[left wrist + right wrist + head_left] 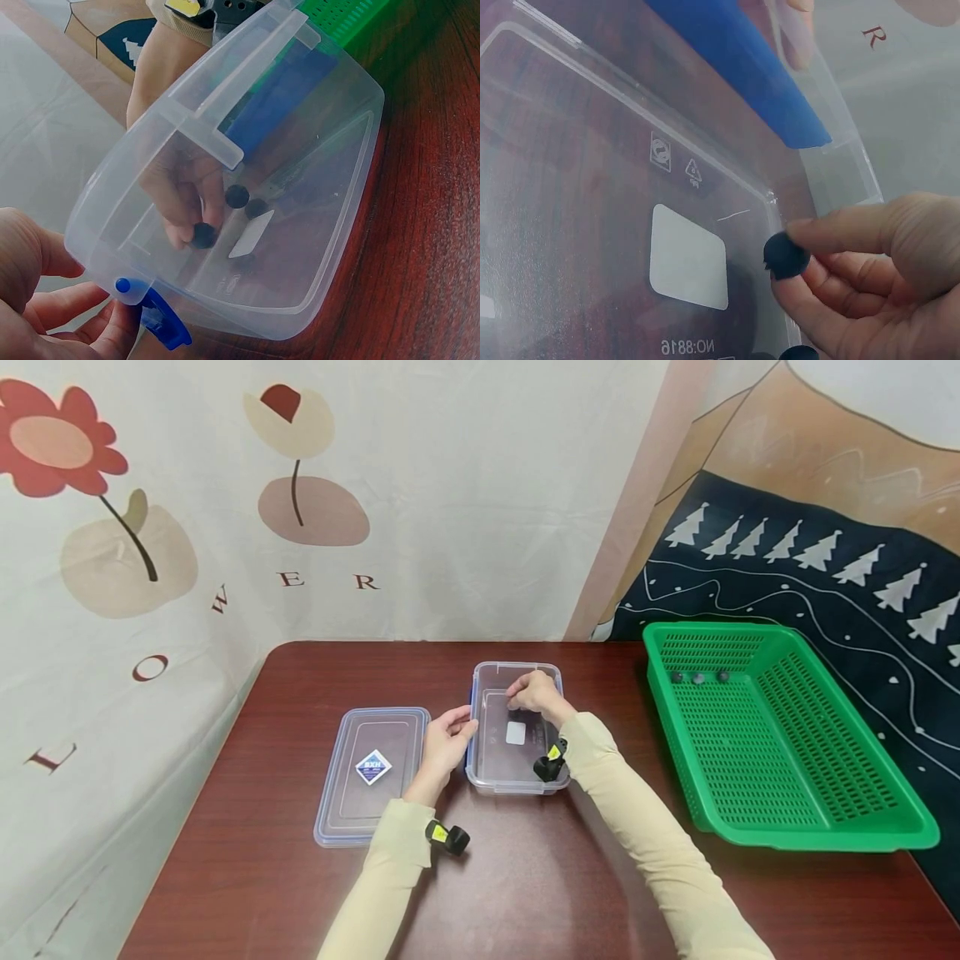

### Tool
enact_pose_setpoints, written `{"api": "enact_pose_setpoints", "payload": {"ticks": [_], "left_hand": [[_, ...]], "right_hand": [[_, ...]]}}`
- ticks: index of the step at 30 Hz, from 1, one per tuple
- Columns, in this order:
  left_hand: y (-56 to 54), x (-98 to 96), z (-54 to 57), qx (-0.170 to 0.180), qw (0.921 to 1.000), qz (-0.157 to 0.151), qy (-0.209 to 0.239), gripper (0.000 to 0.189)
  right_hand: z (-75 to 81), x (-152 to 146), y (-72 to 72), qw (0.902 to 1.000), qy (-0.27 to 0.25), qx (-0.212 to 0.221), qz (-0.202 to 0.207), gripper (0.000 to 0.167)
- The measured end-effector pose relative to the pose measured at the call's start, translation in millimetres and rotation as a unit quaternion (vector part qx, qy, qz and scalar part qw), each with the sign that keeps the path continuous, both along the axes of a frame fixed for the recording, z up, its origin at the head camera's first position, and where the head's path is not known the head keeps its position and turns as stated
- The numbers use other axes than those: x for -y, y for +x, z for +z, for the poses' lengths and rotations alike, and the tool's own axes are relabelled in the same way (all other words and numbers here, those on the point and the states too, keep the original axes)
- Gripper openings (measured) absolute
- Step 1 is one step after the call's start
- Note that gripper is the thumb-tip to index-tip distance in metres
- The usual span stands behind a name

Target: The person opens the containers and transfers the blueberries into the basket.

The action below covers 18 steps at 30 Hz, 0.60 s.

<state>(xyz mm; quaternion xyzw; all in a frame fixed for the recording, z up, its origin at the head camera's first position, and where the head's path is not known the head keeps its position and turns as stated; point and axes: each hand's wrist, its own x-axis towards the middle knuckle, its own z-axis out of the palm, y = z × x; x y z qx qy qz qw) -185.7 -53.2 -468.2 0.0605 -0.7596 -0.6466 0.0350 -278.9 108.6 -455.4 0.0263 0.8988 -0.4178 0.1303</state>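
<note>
My right hand (537, 693) reaches down inside a clear plastic storage box (491, 764). Between thumb and fingertips it pinches a blueberry (786, 256), small, round and dark, near the box's far end. Two more dark berries (237, 196) show by the held one in the left wrist view. At the left side of the box, my left hand (447, 742) holds the wall beside a blue latch (166, 321). A white label (688, 257) sits on the box's bottom. The box's clear lid (371, 818), with a blue diamond sticker, lies flat to the left.
To the right stands a green perforated basket (817, 841) with three small dark round berries (698, 678) near its far end. Everything rests on a reddish-brown table (247, 877). Printed cloth hangs behind the table's far edge.
</note>
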Motion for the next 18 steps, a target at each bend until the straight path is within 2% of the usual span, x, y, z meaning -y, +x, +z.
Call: {"api": "enact_pose_setpoints", "payload": {"ticks": [1,2,6,15,18], "left_hand": [[0.0,-0.3,0.5,0.000,1.0000,0.000,-0.001,0.030],[-3.2,0.1,-5.9,0.002,1.0000,0.001,0.002,0.031],[-3.0,-0.3,-6.1,0.004,1.0000,-0.001,0.003,0.031],[-3.9,0.6,-6.3,0.010,0.9999,0.000,0.002,0.031],[-3.7,0.9,-5.6,0.013,0.9999,0.001,0.003,0.031]], "right_hand": [[0.5,0,0.3,0.9999,-0.012,0.000,-0.001,0.015],[1.5,-1,0.8,0.9997,-0.024,-0.001,0.000,0.014],[9.0,-5,2.4,0.9983,-0.056,-0.012,0.007,0.017],[41.6,-25,2.4,0.9947,-0.099,-0.026,0.001,0.022],[53.1,-35,3.1,0.9950,-0.097,-0.027,-0.002,0.022]]}}
